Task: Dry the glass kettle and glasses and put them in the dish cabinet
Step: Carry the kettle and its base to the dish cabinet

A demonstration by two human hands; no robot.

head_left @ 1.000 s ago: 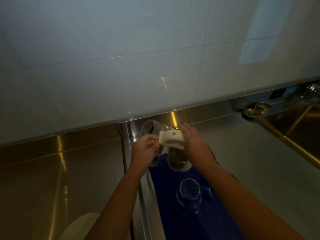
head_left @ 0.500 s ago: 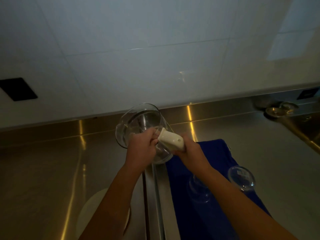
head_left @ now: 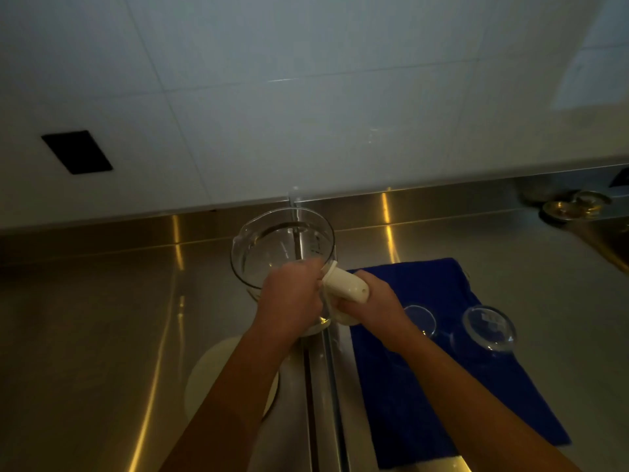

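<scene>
**Glass kettle (head_left: 279, 247) held in both hands above the steel table (head_left: 85, 335).**
Right hand (head_left: 377, 301) grips the cream handle (head_left: 345, 284); left hand (head_left: 289, 301) clasps the kettle's near wall. A glass (head_left: 420, 320) and a second glass (head_left: 488, 328) rest on the blue towel (head_left: 442, 403) just right.

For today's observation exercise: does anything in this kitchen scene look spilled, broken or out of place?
Nothing stands out. The left hand and right hand hold the glass kettle tilted; two glasses sit intact on the blue towel. No spill shows.
</scene>
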